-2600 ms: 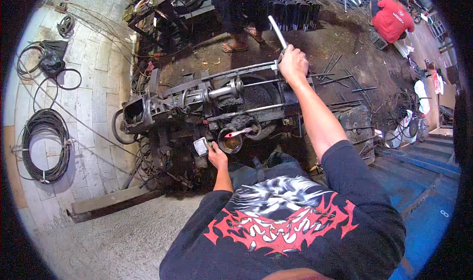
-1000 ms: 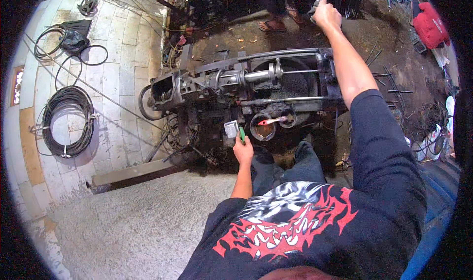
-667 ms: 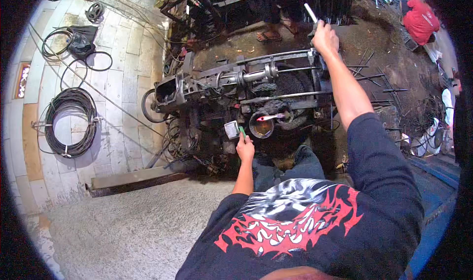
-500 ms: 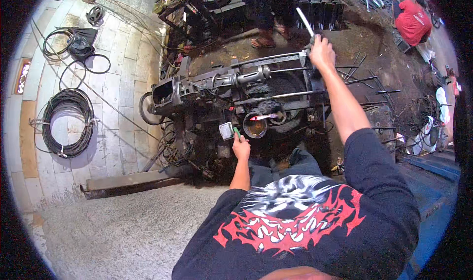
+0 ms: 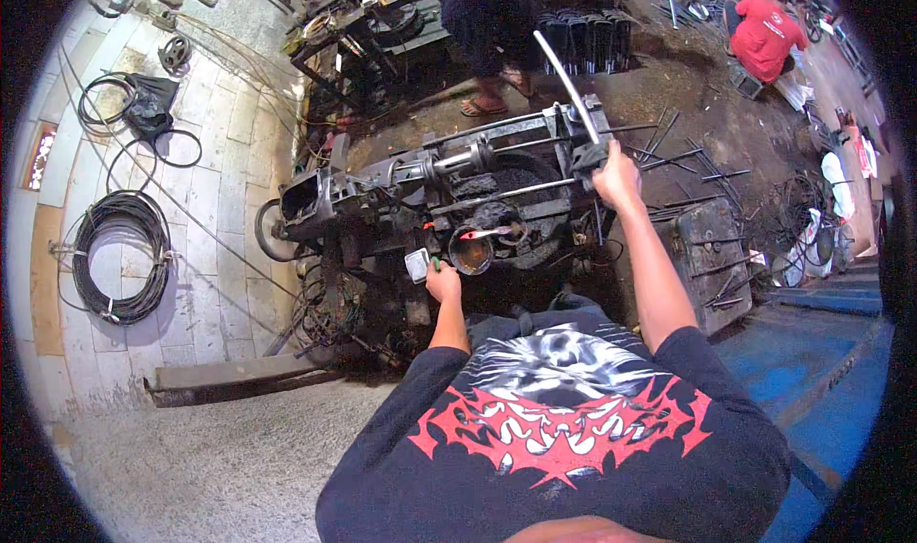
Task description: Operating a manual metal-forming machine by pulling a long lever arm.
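My right hand point(image 5: 616, 177) is closed at the lower end of a long pale metal rod point(image 5: 564, 77). A dark rag point(image 5: 589, 157) is bunched between its fingers and the rod, which slants up and away to the left over the right end of a greasy metal machine point(image 5: 458, 166). My left hand point(image 5: 443, 282) is closed around a small green handle point(image 5: 436, 264) next to a pale square box point(image 5: 417, 265) at the machine's near side. Beside it sits a round can point(image 5: 472, 254) with brownish contents, and a red-and-white brush point(image 5: 485, 233) lies across the can.
Dark rods point(image 5: 702, 166) lie scattered on the floor to the right, near a grimy metal block point(image 5: 712, 256). A standing person point(image 5: 482, 27) is beyond the machine; another in a red shirt point(image 5: 767, 39) crouches far right. A black cable coil point(image 5: 121, 256) lies at left.
My right hand has come down and nearer along the machine's right end, and more of the rod shows beyond it. My left hand stays at the green handle. The whole view has shifted slightly.
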Demonstrator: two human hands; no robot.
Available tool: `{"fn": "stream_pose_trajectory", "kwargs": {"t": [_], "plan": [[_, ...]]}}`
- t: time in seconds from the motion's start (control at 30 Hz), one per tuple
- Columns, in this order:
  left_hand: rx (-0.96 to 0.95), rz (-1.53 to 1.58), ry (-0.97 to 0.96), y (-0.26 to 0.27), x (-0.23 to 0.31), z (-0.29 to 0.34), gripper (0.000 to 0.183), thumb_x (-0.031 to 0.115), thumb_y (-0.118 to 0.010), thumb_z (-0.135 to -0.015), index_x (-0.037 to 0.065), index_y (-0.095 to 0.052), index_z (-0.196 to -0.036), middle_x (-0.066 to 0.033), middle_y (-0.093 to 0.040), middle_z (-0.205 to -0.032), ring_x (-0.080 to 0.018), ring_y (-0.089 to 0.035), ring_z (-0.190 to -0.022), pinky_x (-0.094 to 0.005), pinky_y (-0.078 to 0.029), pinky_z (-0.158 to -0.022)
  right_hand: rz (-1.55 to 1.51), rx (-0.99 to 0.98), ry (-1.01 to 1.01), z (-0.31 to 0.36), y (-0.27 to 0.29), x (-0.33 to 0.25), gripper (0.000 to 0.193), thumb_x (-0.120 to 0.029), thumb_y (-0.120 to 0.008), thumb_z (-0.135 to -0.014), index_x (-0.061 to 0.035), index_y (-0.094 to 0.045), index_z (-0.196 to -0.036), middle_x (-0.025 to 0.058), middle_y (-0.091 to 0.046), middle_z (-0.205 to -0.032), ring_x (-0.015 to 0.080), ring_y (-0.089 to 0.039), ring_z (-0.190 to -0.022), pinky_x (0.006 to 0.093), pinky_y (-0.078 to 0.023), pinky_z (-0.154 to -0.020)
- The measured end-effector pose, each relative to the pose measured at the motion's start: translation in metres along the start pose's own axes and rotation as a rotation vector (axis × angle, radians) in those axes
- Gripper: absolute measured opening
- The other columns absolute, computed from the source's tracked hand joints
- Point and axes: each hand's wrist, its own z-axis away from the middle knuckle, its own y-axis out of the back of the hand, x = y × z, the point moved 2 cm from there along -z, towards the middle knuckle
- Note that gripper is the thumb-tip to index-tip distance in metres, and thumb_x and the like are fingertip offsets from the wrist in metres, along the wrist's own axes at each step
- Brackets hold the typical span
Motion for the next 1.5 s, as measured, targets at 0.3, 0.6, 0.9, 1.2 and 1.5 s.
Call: {"fn": "stream_pose_trajectory", "kwargs": {"t": [0.3,0.6,0.9,1.2,1.5], "plan": [[0.106,0.002,0.080,-0.019,-0.003,-0.021,0.043,0.030,-0.062,-0.086,0.003,-0.068,-0.120,-0.0190,-0.073,-0.099,-0.0334,-0.070,-0.097,-0.0429,-0.053,-0.089,0.045,-0.039,-0.081,0.023,0.015,-0.002,0.057,-0.021,-0.065,-0.082,-0.0049,-0.048,-0.135,0.0284,-0.067,-0.112,0.0455,-0.063,-0.109,0.0527,-0.050,-0.095],[0.096,-0.014,0.063,-0.023,-0.018,-0.044,0.045,0.029,-0.063,-0.083,0.000,-0.069,-0.116,-0.0205,-0.073,-0.095,-0.0342,-0.070,-0.095,-0.0424,-0.052,-0.089,0.082,0.033,-0.057,0.021,0.018,-0.002,0.038,-0.017,-0.063,-0.083,-0.0027,-0.060,-0.117,0.0242,-0.068,-0.110,0.0410,-0.064,-0.108,0.0505,-0.051,-0.093],[0.021,0.063,0.066,-0.013,0.000,-0.021,0.041,0.025,-0.062,-0.087,0.002,-0.067,-0.121,-0.0172,-0.073,-0.087,-0.0276,-0.071,-0.076,-0.0391,-0.056,-0.071,0.046,0.065,-0.025,0.015,0.012,0.000,0.035,-0.009,-0.059,-0.080,-0.0013,-0.060,-0.115,0.0234,-0.069,-0.107,0.0421,-0.066,-0.105,0.0505,-0.053,-0.091],[-0.014,0.075,0.043,-0.001,0.012,-0.003,0.039,0.021,-0.061,-0.090,0.002,-0.064,-0.124,-0.0140,-0.072,-0.080,-0.0217,-0.069,-0.061,-0.0355,-0.056,-0.060,0.098,0.014,-0.056,0.022,0.020,-0.009,0.037,-0.012,-0.056,-0.085,-0.0035,-0.058,-0.120,0.0282,-0.068,-0.107,0.0448,-0.065,-0.105,0.0529,-0.052,-0.090],[-0.018,0.122,0.040,-0.001,0.004,-0.003,0.040,0.021,-0.061,-0.092,0.002,-0.063,-0.127,-0.0124,-0.071,-0.074,-0.0188,-0.068,-0.060,-0.0346,-0.055,-0.060,0.113,0.094,-0.008,0.019,0.013,-0.004,0.035,-0.014,-0.059,-0.084,-0.0014,-0.056,-0.116,0.0271,-0.069,-0.102,0.0441,-0.067,-0.100,0.0530,-0.053,-0.087]]}}
